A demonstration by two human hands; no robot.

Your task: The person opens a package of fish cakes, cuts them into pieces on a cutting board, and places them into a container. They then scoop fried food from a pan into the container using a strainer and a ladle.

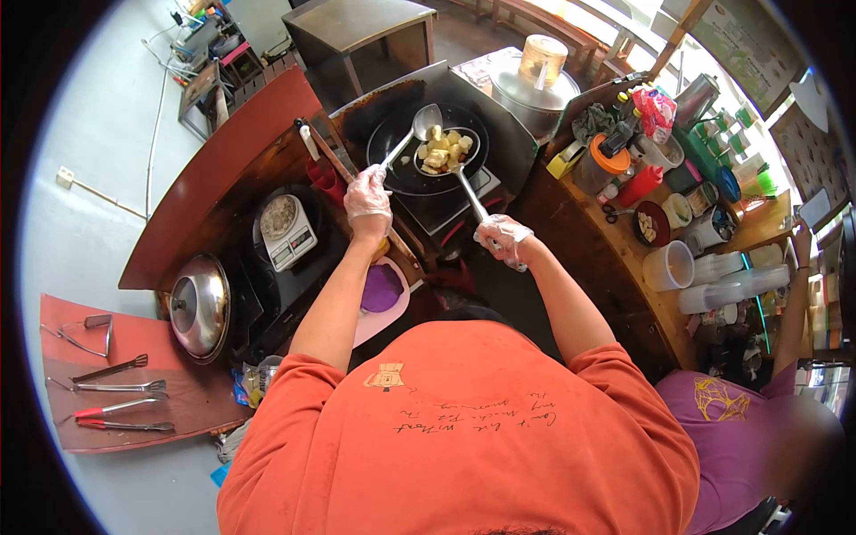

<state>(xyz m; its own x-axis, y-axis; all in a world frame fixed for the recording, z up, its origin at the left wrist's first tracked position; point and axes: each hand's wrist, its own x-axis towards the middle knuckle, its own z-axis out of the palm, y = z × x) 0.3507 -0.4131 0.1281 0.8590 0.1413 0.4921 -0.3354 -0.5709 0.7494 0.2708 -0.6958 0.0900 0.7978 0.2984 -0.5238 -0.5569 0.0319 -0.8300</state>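
Observation:
My left hand, in a clear plastic glove, is wrapped round the handle of a metal ladle. The ladle's bowl is at the left edge of pale yellow food chunks. In the same kind of glove, my right hand grips the long metal handle of a skimmer. Its round rim surrounds the chunks, which hide most of its inside. Both tool heads overlap a dark wok on a stove with metal splash guards.
Left of my arms are a kitchen scale with a bowl on it, a domed lid and several hanging tongs. A large lidded pot stands behind right. The right counter carries containers; a person in purple is beside it.

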